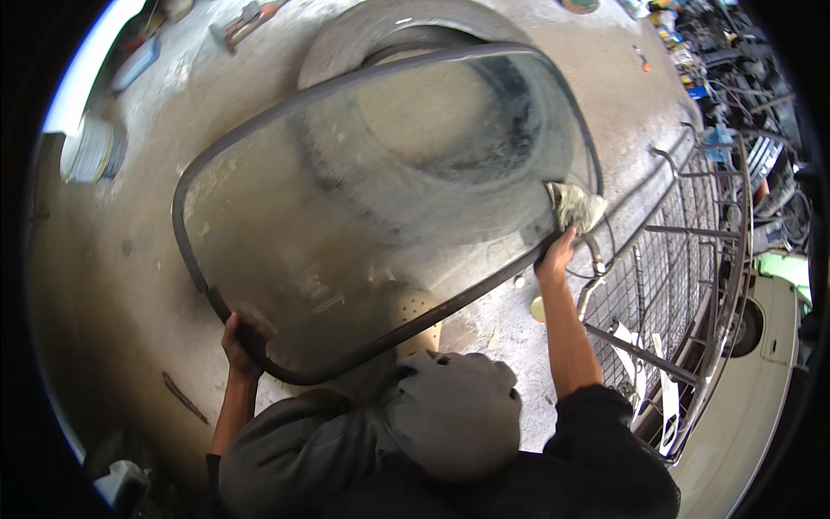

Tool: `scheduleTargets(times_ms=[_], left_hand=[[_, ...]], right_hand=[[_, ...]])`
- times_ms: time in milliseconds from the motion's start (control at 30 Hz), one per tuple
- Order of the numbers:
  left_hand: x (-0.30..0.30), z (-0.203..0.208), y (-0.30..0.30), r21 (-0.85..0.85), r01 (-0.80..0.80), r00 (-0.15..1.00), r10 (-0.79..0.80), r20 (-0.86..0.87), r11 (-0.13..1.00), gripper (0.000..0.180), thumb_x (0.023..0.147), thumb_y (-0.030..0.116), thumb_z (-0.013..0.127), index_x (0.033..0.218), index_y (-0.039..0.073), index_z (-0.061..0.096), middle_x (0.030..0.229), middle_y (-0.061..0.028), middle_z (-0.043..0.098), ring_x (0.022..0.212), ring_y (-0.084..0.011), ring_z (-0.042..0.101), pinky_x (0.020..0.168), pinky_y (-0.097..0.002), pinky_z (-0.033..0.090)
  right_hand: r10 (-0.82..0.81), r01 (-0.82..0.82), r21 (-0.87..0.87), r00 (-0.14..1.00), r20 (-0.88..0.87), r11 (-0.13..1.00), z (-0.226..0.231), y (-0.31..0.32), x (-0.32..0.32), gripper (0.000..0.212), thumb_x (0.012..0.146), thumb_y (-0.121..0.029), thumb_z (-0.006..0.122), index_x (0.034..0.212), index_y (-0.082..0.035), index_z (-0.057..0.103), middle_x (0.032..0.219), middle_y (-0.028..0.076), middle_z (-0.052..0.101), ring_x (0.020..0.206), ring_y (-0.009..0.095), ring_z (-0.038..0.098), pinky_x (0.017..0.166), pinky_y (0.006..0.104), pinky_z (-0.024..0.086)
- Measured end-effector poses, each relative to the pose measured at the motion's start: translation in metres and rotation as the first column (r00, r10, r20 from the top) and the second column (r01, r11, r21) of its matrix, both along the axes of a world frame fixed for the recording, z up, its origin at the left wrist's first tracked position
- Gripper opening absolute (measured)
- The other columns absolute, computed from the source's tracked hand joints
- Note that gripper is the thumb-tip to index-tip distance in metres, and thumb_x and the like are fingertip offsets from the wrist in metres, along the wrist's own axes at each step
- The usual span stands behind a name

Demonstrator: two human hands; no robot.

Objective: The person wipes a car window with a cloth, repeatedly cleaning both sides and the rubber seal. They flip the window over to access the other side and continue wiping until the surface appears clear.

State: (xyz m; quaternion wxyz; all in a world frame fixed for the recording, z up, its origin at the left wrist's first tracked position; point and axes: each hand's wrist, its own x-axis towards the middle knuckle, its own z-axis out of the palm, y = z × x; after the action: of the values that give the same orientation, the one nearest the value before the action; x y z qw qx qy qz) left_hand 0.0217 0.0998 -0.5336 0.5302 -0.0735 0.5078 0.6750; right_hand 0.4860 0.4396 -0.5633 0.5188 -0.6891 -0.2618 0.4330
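A large vehicle window glass [251, 221] with rounded corners and a black rubber seal [432, 316] round its edge is tilted in front of me. My left hand [239, 346] is closed round its near left corner, with the fingers showing dimly through the pane. At the near right part of the edge, my right hand [556, 255] grips the seal. A crumpled pale rag [577, 208] sits at that hand's fingertips. Behind the dusty pane lies a big tyre [346, 43], seen partly through it. Whether glass and tyre touch, I cannot tell.
To the right stands a metal rack with wire mesh [683, 233], close to my right forearm. A pale vehicle body [743, 406] is beyond it. Piled parts [743, 69] fill the far right. A white bucket [93, 151] and a hand tool [246, 24] are at the far left.
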Motion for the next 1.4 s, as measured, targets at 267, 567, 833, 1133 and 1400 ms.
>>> scheduleTargets(times_ms=[267, 567, 833, 1133, 1400], left_hand=[[-0.001, 0.016, 0.017, -0.092, -0.019, 0.994, 0.010, -0.106, 0.996, 0.027, 0.087, 0.035, 0.053, 0.074, 0.011, 0.054, 0.064, -0.0032, 0.055, 0.059, -0.0190, 0.053, 0.058, -0.0339, 0.043], [-0.021, 0.018, 0.052, -0.133, -0.022, 0.993, 0.006, -0.119, 0.991, 0.035, 0.087, 0.036, 0.052, 0.064, 0.009, 0.048, 0.053, -0.0067, 0.046, 0.050, -0.0199, 0.051, 0.052, -0.0326, 0.044], [-0.025, 0.012, 0.055, -0.173, -0.040, 0.986, 0.011, -0.164, 0.984, 0.035, 0.087, 0.038, 0.054, 0.067, 0.009, 0.048, 0.056, -0.0068, 0.048, 0.051, -0.0190, 0.052, 0.048, -0.0310, 0.043], [-0.026, 0.018, 0.052, -0.217, 0.037, 0.978, -0.080, -0.192, 0.975, 0.034, 0.087, 0.037, 0.052, 0.072, 0.007, 0.050, 0.059, -0.0082, 0.051, 0.054, -0.0211, 0.053, 0.055, -0.0317, 0.043], [-0.023, 0.000, 0.049, -0.093, -0.024, 0.987, 0.009, -0.159, 0.995, 0.031, 0.090, 0.035, 0.048, 0.074, 0.010, 0.052, 0.063, -0.0033, 0.051, 0.056, -0.0149, 0.050, 0.054, -0.0273, 0.040]], right_hand=[[0.187, -0.319, -0.246, 0.878, -0.441, 0.915, 0.038, -0.160, -0.124, 0.062, 0.094, -0.045, 0.043, 0.121, 0.010, 0.044, 0.116, 0.019, 0.052, 0.110, 0.024, 0.048, 0.094, 0.0364, 0.040], [0.370, -0.816, 0.082, 0.168, -0.914, 0.572, 0.009, -0.184, -0.166, 0.052, 0.085, -0.031, 0.064, 0.126, -0.006, 0.047, 0.122, 0.009, 0.052, 0.115, 0.024, 0.047, 0.099, 0.0395, 0.038], [0.421, -0.951, -0.243, 0.303, -0.855, 0.190, 0.031, -0.189, -0.183, 0.054, 0.083, -0.028, 0.068, 0.127, -0.004, 0.048, 0.124, 0.009, 0.053, 0.115, 0.021, 0.048, 0.100, 0.0322, 0.036], [0.355, -0.456, -0.306, 0.874, -0.333, 0.835, 0.052, -0.026, -0.037, 0.069, 0.080, -0.044, 0.065, 0.132, -0.009, 0.038, 0.133, 0.016, 0.043, 0.123, 0.032, 0.040, 0.107, 0.0492, 0.030], [0.327, -0.331, -0.067, 0.943, -0.060, 0.941, 0.004, -0.064, -0.078, 0.059, 0.089, -0.043, 0.050, 0.132, -0.003, 0.038, 0.129, 0.012, 0.043, 0.119, 0.024, 0.041, 0.103, 0.0371, 0.031]])
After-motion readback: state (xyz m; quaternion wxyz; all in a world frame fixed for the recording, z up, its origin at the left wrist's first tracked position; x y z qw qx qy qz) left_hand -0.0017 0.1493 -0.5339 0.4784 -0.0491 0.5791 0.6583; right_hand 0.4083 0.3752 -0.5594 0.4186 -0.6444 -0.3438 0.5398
